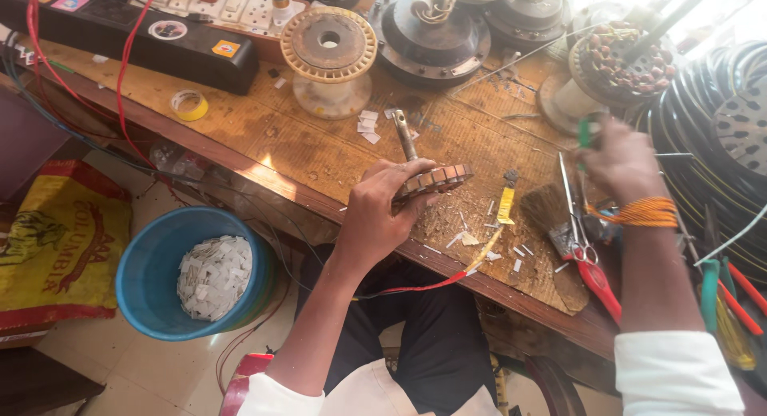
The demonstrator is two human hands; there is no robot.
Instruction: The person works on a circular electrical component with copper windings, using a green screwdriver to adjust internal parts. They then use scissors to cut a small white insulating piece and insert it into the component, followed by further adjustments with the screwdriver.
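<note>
Stator core: a round laminated motor core (434, 180) with slotted teeth and a steel shaft sticking up from it, at the centre of the frame, lying tilted on the near edge of the wooden workbench (319, 144).
Left hand: the left hand (379, 204) is closed around the core's near side, fingers curled over its rim.
Right hand: the right hand (621, 160), blurred, is at centre right with an orange thread band on its wrist; its fingers are pinched narrowly on a small green-handled tool (584, 133), though what kind of tool it is cannot be made out.
Beside the right hand: red-handled scissors (582, 240) and a bristle brush (550, 208) lie just below it on the bench.
Bench litter: white paper scraps (368, 123) and a yellow strip (506, 206) lie around the core.
Upper centre: an empty wire spool (328, 57), with wound fan motors behind it.
Upper left: a black power strip (128, 41) and a roll of yellow tape (190, 104).
Lower left: a blue bucket (156, 264) of white paper offcuts stands on the floor.
</note>
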